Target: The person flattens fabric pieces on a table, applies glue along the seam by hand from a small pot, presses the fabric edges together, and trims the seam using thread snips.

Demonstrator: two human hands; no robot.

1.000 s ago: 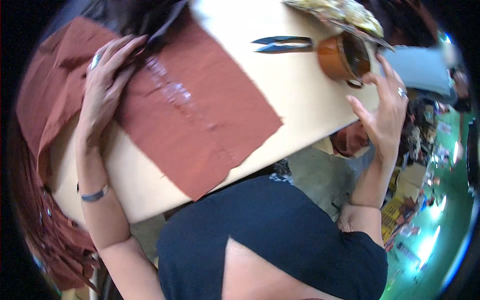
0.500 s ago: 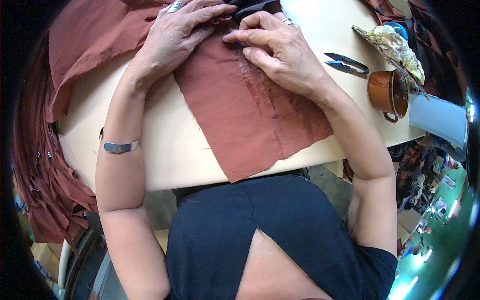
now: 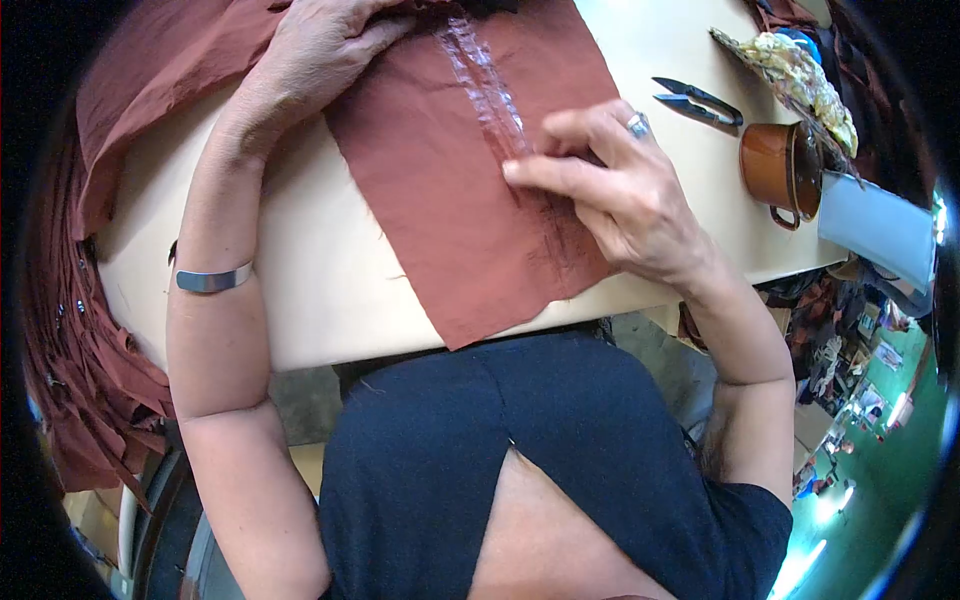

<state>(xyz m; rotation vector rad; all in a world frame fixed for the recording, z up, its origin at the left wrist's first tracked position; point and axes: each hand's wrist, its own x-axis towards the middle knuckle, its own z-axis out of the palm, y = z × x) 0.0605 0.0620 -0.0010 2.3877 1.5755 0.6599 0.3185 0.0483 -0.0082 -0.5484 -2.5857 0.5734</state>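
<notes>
A rust-red cloth lies on the pale table, with a glossy wet-looking strip running down it. My left hand rests on the cloth at the top; its fingertips run toward the frame's upper edge, over folded cloth. My right hand is over the strip's lower part, index finger stretched out and its tip on the cloth, the other fingers curled. Nothing shows between its fingers. The strip shines above that fingertip and looks duller below it.
Black thread snips lie on the pale table at the right. Beside them are a brown cup, a crusted yellowish piece and a light blue-grey container. Red fabric strips hang at the left edge.
My right hand first came from beside the cup to the top of the strip, then slid down along it toward me. My left hand has shifted slightly up and left.
</notes>
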